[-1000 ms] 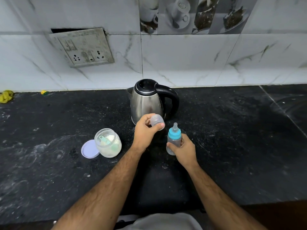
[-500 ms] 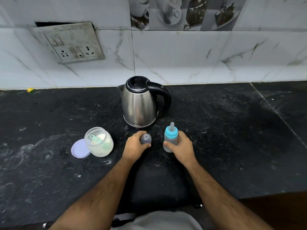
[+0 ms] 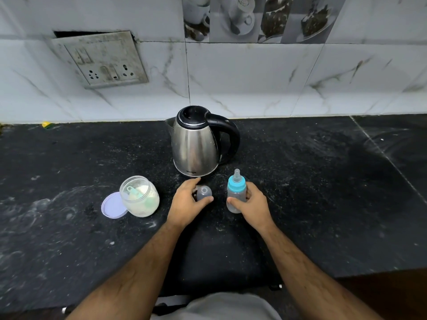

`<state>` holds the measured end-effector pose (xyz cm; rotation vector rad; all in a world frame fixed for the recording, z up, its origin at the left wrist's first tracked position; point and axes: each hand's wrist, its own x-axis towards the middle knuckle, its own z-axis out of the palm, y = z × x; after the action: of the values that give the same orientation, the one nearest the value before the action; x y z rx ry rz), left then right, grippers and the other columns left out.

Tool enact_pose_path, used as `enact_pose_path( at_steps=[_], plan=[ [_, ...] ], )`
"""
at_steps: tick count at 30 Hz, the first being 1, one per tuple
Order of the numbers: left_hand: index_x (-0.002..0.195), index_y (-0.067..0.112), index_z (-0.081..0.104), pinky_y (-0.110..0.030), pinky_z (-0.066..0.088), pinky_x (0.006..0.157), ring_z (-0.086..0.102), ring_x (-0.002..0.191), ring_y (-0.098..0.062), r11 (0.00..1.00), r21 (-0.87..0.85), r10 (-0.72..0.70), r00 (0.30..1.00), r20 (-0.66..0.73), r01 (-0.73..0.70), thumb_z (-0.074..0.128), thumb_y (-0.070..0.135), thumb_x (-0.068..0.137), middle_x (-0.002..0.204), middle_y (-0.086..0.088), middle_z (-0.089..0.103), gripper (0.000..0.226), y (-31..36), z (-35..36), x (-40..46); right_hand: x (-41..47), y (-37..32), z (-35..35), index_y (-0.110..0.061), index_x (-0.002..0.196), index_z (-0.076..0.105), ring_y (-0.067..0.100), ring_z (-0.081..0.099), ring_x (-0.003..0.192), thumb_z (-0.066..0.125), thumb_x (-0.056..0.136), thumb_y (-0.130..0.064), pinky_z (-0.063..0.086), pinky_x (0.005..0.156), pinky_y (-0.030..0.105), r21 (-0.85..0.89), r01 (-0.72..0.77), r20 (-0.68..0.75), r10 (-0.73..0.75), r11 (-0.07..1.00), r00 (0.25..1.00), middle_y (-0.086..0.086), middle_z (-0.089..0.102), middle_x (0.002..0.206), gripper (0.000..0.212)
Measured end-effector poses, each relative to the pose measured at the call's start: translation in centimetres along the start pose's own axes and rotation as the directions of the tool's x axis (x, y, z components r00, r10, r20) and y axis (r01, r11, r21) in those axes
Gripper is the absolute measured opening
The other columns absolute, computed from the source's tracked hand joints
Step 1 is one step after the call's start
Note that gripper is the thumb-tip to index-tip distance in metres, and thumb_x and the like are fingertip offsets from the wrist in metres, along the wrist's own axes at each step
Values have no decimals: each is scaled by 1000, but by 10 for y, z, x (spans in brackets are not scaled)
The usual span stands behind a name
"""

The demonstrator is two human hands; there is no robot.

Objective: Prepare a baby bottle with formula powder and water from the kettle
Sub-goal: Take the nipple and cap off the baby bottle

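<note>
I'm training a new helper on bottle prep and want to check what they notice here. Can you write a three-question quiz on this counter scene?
1. True or false: the teat ring is already off the baby bottle.
2. Which of the hands grips the clear dome cap? A) left hand B) right hand C) neither
3. Fill in: the formula jar stands open, its purple lid lying on the counter to its ____.

Key
1. False; the blue ring and teat are on the bottle.
2. A
3. left
</note>
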<state>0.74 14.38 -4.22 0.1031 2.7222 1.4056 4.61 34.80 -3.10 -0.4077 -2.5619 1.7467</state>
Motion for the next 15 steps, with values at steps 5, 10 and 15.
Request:
enact_pose_path(
  at_steps=[5,10,15],
  plan=[
    [125,20,67,-34,45,106,60,116,-4,991,-127,49,999,-2,-49,78,39,81,123,8,68,50,25,-15,6,-6,-12,-3,-19,118,61,9,67,101,82,79,-19,52,84,23,96,22,138,-35,995,990,-4,71,108,45],
    [120,12,69,-31,51,100,66,111,-12,918,-396,191,910,368,-33,75,17,87,116,-2,73,34,67,-31,15,-12,-29,-4,-17,115,67,17,71,100,76,84,-11,56,87,33,285,-48,332,-52,957,942,2,75,106,32],
    [127,6,61,-35,52,100,67,110,-28,853,-511,184,856,484,105,65,9,93,120,-16,70,35,78,-40,18,-15,-48,-12,-13,114,65,13,71,90,67,90,-6,55,76,25,334,-105,486,-76,937,871,-1,75,95,25]
  ],
)
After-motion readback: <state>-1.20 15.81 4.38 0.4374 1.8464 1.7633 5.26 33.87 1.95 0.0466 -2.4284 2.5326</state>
